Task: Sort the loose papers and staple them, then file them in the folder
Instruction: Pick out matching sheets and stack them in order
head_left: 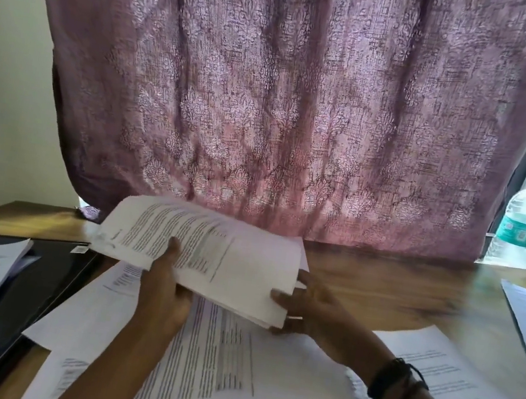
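L hand (pixel 164 292), R hand (pixel 309 305) hold stack (pixel 214 246), printed

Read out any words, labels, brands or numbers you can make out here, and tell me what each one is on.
No text here is legible.
On the stack of papers, gripped by the left hand and the right hand: printed lines, blurred.
On the loose sheets on the table: print blurred.
On the water bottle: teal label, too small to read.
On the black folder: small sticker, too small to read.
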Action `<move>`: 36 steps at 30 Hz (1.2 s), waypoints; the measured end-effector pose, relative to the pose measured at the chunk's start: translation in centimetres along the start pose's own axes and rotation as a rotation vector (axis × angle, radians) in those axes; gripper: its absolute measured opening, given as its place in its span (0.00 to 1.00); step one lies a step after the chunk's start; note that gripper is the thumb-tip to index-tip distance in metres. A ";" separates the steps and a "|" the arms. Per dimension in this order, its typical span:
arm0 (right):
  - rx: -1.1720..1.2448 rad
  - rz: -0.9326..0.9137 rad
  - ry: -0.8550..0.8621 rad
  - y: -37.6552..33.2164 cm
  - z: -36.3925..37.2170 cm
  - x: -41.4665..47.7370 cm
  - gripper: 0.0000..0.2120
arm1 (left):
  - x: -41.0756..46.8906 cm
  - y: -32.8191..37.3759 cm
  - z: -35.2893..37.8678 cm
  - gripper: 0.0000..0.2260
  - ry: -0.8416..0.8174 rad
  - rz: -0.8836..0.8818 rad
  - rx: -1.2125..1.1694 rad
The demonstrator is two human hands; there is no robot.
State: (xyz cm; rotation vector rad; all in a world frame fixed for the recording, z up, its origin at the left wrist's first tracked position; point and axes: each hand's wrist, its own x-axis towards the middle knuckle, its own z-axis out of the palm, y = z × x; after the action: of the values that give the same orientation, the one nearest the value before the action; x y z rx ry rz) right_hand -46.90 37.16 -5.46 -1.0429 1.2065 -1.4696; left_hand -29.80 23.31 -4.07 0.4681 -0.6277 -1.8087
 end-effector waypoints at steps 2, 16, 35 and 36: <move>0.085 -0.023 0.169 0.1 0.7 0.2 0.21 | -0.3 -0.7 0.2 0.20 -0.037 -0.003 0.020; -0.154 -0.288 0.339 -2.4 -5.6 0.1 0.17 | 0.3 4.7 -1.3 0.32 -0.459 -0.057 0.260; -0.728 -0.213 0.639 1.2 -7.6 1.3 0.26 | 2.1 -1.8 -2.2 0.18 -0.211 0.310 1.345; -0.725 -0.206 0.662 1.1 -8.0 1.5 0.25 | 2.3 -1.6 -2.1 0.18 -0.178 0.294 1.278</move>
State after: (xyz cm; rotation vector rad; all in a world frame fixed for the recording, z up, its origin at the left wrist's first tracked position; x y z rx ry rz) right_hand -54.78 37.16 -7.68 -1.2013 2.2751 -1.6332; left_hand -30.40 21.14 -6.75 0.9726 -1.8604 -0.9787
